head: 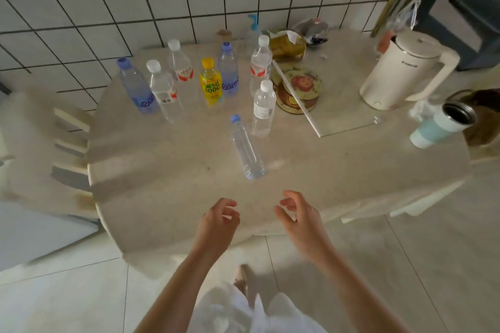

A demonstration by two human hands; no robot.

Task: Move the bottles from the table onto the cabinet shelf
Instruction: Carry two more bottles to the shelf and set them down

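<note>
Several plastic bottles stand on the round beige table (167,192). A slim clear bottle with a blue cap (246,148) stands nearest me. Behind it is a clear bottle with a white cap (263,108). Farther back are a yellow-labelled bottle (210,83), two blue-labelled bottles (136,86) (228,70) and three white-capped clear bottles (163,90) (180,61) (260,62). My left hand (217,224) and my right hand (296,217) hover over the table's near edge, fingers loosely curled, holding nothing. No cabinet shelf is in view.
A cream kettle (400,70) and a pale green open tumbler (441,124) stand at the right. Round decorated tins (297,89) with a long white stick (297,98) across them sit behind the bottles. A chair (40,143) is at the left, a tiled wall behind.
</note>
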